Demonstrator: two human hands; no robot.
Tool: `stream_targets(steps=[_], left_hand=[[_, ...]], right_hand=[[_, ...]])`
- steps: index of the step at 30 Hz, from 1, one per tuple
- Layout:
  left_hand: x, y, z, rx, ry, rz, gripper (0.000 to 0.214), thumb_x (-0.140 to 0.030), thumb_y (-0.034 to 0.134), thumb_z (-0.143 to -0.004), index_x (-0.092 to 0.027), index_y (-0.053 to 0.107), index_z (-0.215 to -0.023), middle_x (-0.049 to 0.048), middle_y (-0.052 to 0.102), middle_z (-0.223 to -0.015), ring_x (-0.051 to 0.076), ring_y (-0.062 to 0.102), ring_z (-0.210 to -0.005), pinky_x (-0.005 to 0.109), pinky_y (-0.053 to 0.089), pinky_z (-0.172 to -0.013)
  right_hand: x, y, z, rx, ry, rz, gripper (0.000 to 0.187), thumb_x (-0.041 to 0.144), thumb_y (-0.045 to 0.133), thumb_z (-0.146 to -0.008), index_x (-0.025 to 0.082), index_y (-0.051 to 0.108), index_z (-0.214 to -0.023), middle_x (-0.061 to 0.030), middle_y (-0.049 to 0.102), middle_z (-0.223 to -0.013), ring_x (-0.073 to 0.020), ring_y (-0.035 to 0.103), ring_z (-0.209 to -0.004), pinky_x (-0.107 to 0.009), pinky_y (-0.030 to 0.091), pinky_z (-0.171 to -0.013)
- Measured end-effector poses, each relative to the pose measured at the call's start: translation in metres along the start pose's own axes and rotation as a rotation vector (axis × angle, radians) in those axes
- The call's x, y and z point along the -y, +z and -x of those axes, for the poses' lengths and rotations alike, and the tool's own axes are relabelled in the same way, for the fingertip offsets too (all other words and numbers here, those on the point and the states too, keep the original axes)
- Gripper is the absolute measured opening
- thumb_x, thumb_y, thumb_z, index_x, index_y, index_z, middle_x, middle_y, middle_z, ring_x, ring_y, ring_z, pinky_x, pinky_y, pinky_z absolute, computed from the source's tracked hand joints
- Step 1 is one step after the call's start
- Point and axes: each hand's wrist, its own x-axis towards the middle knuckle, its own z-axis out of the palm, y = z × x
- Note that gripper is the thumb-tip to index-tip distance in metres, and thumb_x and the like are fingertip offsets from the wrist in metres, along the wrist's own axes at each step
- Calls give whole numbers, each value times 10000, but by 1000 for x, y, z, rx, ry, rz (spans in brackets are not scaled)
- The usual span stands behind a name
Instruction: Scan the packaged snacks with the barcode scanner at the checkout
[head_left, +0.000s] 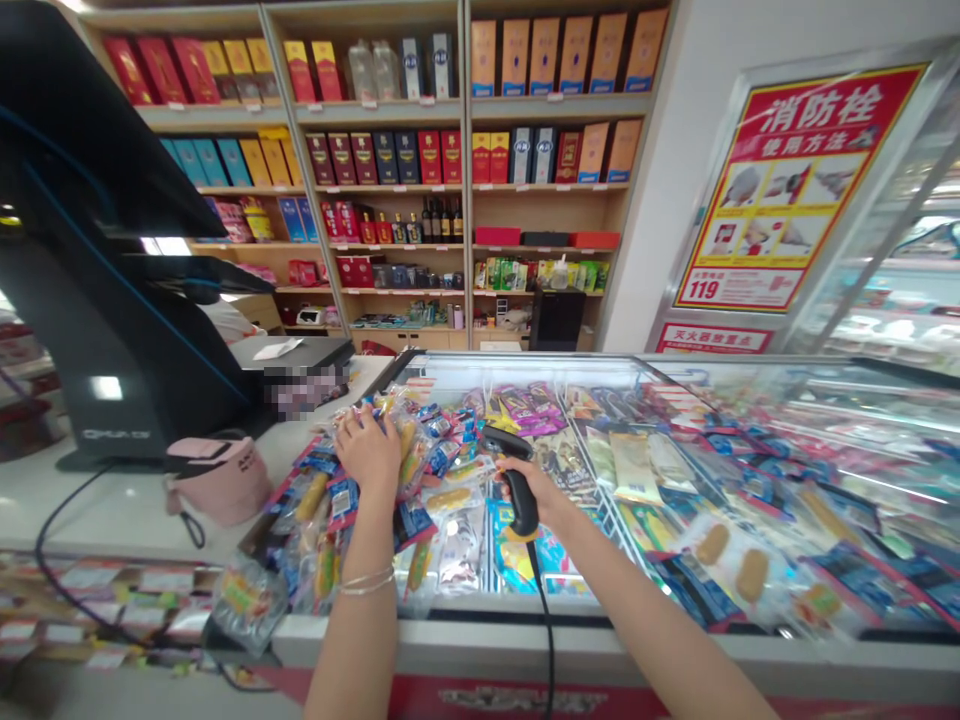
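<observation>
My right hand is wrapped round the handle of a black barcode scanner, its head tilted to the left and its cable hanging down in front of the freezer. To the left, my left hand lies on a heap of clear and blue snack packets, fingers apart and fingertips partly among the wrappers. Several packets hold yellow-brown sausage-like sticks. Under the scanner, more bags, among them a bright blue one, lie in the freezer. A silver bracelet circles my left wrist.
The glass-topped chest freezer stretches to the right, full of packets. Left of it, a pink pouch and a black checkout monitor stand on a counter. Shelves of boxed goods line the back wall, beside a red poster.
</observation>
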Motion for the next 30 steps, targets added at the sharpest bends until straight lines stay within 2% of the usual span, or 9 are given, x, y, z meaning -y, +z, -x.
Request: stream_targets(steps=[4,15,30], left_hand=[[2,2,1,25,6,28,521,-346,410,-892,-47,536,-1300,254,494,-1364,359,438,-1273,523,347,-1045],[4,1,1,2,21,31,526,-341,405,-885,-30,540,-1287,249,522,-1329,342,451,-1265,490,358,-1052],[6,3,0,5,44,9,532,-343,387,-888,-26,534,-1289,246,533,-1317,334,469,-1244,474,356,-1048]], right_hand=[[-2,0,4,-10,-6,18,70,173,649,-739,137,608,-695,-21,625,-563,-78,503,-413,-175,403,-398],[-2,-2,7,-26,-15,30,118,165,614,-781,130,608,-669,-33,636,-560,-81,501,-412,-179,416,-400],[-4,-3,6,0,-58,38,85,186,646,-716,136,610,-657,-31,650,-562,-83,507,-400,-187,420,-421]])
